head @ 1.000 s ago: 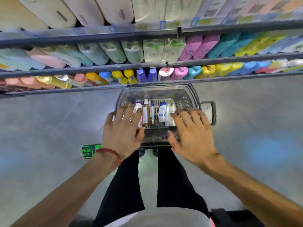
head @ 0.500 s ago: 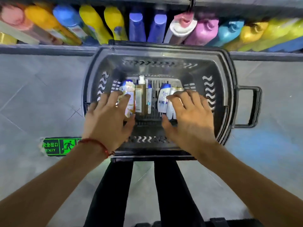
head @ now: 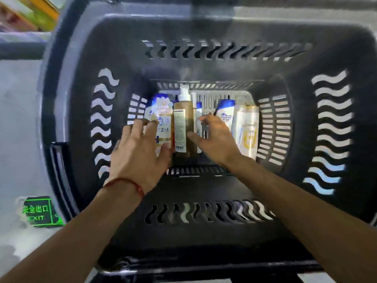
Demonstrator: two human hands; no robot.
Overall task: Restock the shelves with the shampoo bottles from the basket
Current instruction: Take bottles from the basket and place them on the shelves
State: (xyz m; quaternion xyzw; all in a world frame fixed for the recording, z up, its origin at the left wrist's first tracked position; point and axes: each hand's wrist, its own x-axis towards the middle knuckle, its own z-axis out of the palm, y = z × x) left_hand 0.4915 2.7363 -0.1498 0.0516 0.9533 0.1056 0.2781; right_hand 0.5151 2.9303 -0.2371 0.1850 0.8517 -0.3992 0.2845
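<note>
Dark plastic lies nearest: the basket (head: 204, 193) shows its near rim at the bottom edge, and two bare forearms pass over it and reach down inside. A red thread bracelet (head: 125, 184) rings the left wrist. The left grip (head: 140, 148) is open, fingers spread and nearly straight over a clear blue-capped bottle (head: 163, 119) marked "2合1", its thumb just beside the brown pump bottle (head: 183, 123). Blur hides whether the fingertips touch. The right grip (head: 217, 139) is open too, back upward, with the thumb stretched toward the brown bottle's right side. Its fingers lie over a narrow white bottle (head: 199, 112), which it mostly hides. The shampoo bottles all lie on the basket's bottom, caps pointing away. Further right are a white blue-capped bottle (head: 225, 111) and a white-and-gold bottle (head: 246, 129) whose label is only partly legible. A green exit sticker (head: 37, 211) sits on the grey floor (head: 18, 119) at left. Past the far rim, the shelf (head: 28, 15) is a yellow-orange smear, cut off by the frame.
</note>
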